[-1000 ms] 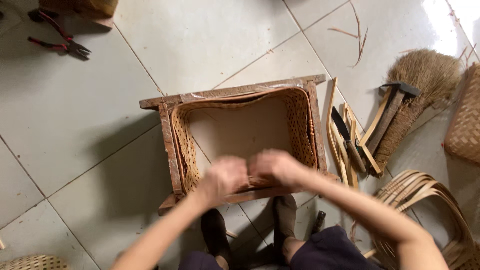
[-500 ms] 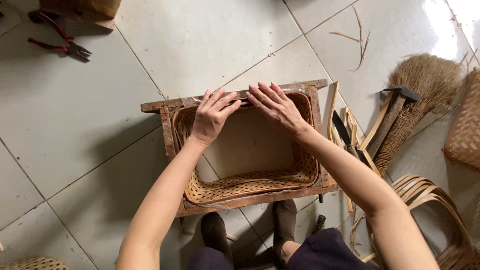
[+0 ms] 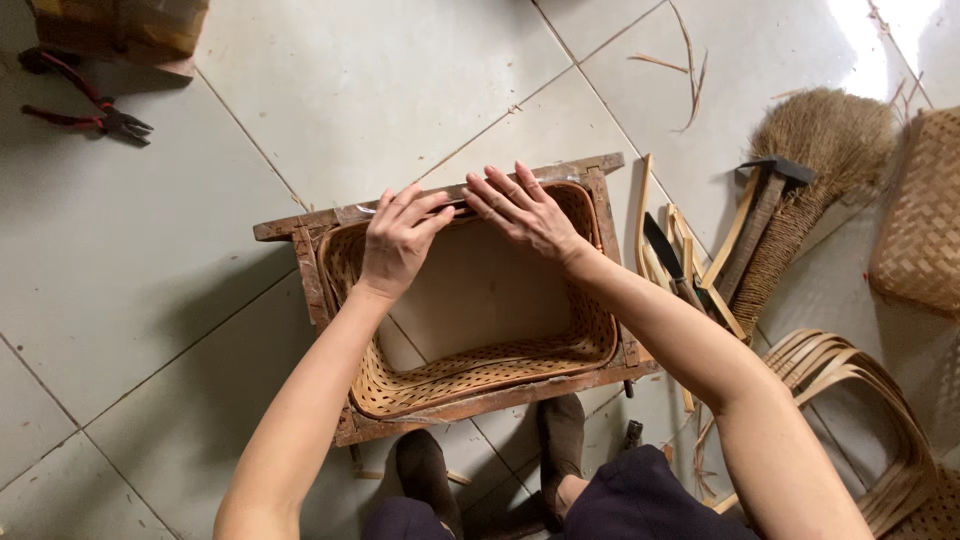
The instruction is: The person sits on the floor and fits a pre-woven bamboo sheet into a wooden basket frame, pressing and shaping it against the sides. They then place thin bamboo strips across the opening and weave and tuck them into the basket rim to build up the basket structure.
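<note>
Our left hand [image 3: 398,240] and right hand [image 3: 522,210] have shifted from the near rim of the woven bamboo basket [image 3: 470,375] to its far rim at twelve o'clock. Fingers lie spread and flat, pressing there, gripping nothing. The basket sits inside a wooden frame [image 3: 300,225] on the tiles; we judge the work has moved to that far edge.

Both hands, left hand [image 3: 398,240] and right hand [image 3: 525,210], flat on woven basket [image 3: 480,375] rim.
</note>
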